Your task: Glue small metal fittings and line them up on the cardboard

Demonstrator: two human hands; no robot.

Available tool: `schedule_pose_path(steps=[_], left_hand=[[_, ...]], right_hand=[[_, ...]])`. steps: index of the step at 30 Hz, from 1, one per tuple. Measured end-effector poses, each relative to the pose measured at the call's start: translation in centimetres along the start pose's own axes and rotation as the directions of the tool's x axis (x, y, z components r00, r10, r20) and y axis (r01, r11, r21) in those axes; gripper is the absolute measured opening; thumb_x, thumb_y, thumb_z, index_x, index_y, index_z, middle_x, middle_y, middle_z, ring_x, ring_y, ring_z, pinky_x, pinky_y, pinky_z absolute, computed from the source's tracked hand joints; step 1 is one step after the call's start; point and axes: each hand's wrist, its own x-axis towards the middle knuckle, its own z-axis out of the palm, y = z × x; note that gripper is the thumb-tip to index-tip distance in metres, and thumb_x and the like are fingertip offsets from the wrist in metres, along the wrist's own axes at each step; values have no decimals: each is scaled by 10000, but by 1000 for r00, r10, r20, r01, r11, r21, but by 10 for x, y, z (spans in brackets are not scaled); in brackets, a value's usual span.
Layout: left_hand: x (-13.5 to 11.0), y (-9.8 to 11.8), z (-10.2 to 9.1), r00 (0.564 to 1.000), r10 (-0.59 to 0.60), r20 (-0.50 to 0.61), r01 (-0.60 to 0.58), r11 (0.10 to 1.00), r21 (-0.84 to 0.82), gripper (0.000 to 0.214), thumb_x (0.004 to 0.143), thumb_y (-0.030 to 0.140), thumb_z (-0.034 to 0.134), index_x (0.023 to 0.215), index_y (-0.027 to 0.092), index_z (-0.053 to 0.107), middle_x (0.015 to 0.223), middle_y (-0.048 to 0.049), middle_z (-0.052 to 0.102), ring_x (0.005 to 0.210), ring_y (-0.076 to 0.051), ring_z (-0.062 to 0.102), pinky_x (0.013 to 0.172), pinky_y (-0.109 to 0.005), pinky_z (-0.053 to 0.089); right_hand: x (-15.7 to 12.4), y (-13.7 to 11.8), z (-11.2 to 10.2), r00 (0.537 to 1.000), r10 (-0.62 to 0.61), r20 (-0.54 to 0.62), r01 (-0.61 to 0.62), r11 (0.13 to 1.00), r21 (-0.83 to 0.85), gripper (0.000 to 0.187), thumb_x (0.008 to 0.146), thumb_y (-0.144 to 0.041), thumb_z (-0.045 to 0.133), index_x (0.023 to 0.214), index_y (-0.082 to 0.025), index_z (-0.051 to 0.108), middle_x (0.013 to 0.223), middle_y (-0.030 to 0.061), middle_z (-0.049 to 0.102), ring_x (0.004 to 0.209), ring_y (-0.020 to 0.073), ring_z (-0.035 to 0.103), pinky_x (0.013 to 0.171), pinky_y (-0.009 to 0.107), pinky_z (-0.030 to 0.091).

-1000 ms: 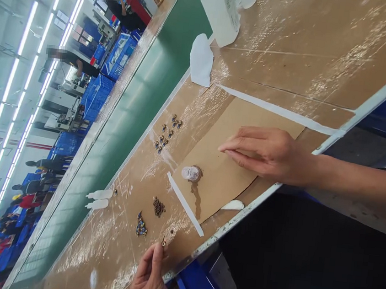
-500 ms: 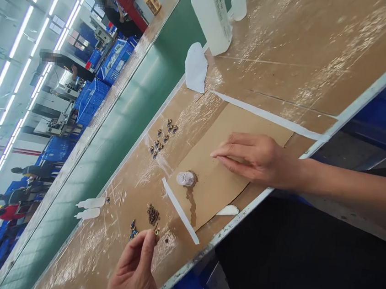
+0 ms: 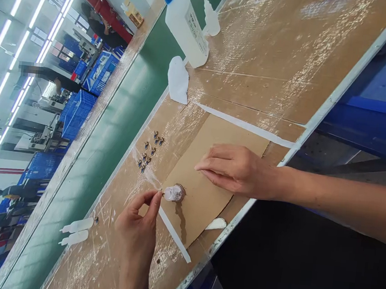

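Observation:
My left hand (image 3: 140,224) pinches a small metallic piece between thumb and forefinger, too small to make out fully. Its fingertips are right beside the mouth of a small clear glass bottle (image 3: 174,192) that sits on the cardboard sheet (image 3: 225,145). A dark wet streak (image 3: 181,221) runs over the cardboard from the bottle. Above the same sheet, my right hand (image 3: 231,169) is closed, thumb and fingers pressed together; whatever they may hold cannot be seen. Several small blue-and-gold pieces (image 3: 148,156) lie on the table beyond the bottle.
White strips (image 3: 250,127) line the cardboard's ends. A large blue-capped bottle (image 3: 187,29), a dropper bottle (image 3: 211,17) and white paper (image 3: 178,81) stand or lie farther back. Two squeeze bottles (image 3: 76,231) lie at the left. The table's front edge (image 3: 232,227) runs diagonally.
My left hand has moved up from beside the pile of small brown beads to the glass bottle, now covering the pile. The view has shifted; my right hand stays over the cardboard.

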Motion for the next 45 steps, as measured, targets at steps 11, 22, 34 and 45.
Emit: schedule_pose_path(steps=[11,22,34,45], left_hand=[[8,2,3,998,29,48,-28,1000,-13,246,637,470,685,693,232,713,699,7,689,721,-175,623,723,-292,446],[-68,-67,-25,877,-402,-262,364,913,-183,414,535,544,737,788,219,700,731,-8,703,753,-175,644,686,-260,501],[-122,-108,6,694,-680,-238,577,723,-381,346,599,486,751,823,226,699,733,41,683,755,-99,604,698,-167,464],[-113,-112,-5,785,-594,-174,551,799,-241,396,583,509,734,822,195,699,790,5,691,788,-152,610,758,-248,472]], right_hand=[[0,1,0,1000,-14,-20,14,1000,8,202,923,-172,460,926,-90,644,796,94,650,769,141,578,693,274,481],[-1,-2,-3,999,16,-37,-14,997,71,180,922,-168,469,922,-108,639,795,84,644,765,139,582,690,274,482],[-1,-3,-2,1000,21,1,-21,998,56,166,905,-172,496,922,-124,653,811,70,648,752,142,600,680,281,487],[-2,-4,-3,997,72,24,-73,996,52,170,916,-205,462,941,-204,631,845,46,655,777,141,601,715,289,497]])
